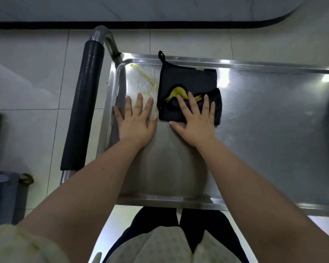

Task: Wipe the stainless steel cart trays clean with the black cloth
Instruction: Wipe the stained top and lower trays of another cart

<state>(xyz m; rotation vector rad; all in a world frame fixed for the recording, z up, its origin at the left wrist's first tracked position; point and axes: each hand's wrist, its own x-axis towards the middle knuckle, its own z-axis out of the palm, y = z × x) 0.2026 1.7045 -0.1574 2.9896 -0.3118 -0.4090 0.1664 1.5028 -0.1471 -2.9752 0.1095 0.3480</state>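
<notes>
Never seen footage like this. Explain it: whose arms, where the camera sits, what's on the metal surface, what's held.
No machine here: a person wears one camera on the head, looking down at their own bare arms. They stand at a stainless steel cart tray; the padded black bar is its handle. On the tray lie a black cloth, folded back so a yellow lining shows, and a yellowish smear near the far corner. The left hand lies flat on bare metal beside the cloth; the right hand presses flat on the cloth. Neither grips anything.
</notes>
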